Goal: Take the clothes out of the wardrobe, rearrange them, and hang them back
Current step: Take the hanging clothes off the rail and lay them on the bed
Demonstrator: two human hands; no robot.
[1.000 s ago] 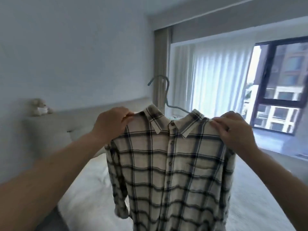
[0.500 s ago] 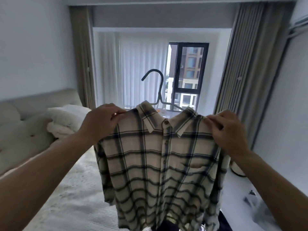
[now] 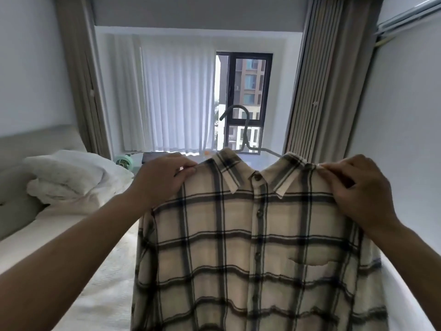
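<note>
You hold one plaid shirt (image 3: pixel 257 247) up in front of you, over the near end of the bed (image 3: pixel 78 271), with both arms stretched forward. The shirt hangs on one grey hanger (image 3: pixel 245 132), whose hook rises above the collar against the window (image 3: pixel 245 101); the hanger's arms are hidden inside the shoulders. Your left hand (image 3: pixel 162 180) pinches the shirt's left shoulder, thumb and fingers curled over the cloth near the collar. Your right hand (image 3: pixel 358 189) grips the other shoulder the same way, fingers bent and closed on the fabric. The shirt faces you, buttoned down the front, cream with dark checks. Four buttons show on the placket, and one chest pocket sits below your right hand; whether it holds anything cannot be told. No label or writing can be read on the shirt or anywhere else.

On the bed to your left lies a heap of white pillows and bedding (image 3: pixel 69 180), against a padded headboard (image 3: pixel 35 144). Beyond it, by the sill, stands one small green fan (image 3: pixel 123 161) beside a flat dark object too blurred to name. White sheer curtains (image 3: pixel 171 99) cover most of the window, with two beige drapes (image 3: pixel 322 80) drawn back, one at each side. An air conditioner (image 3: pixel 410 13) sits at the upper right.
</note>
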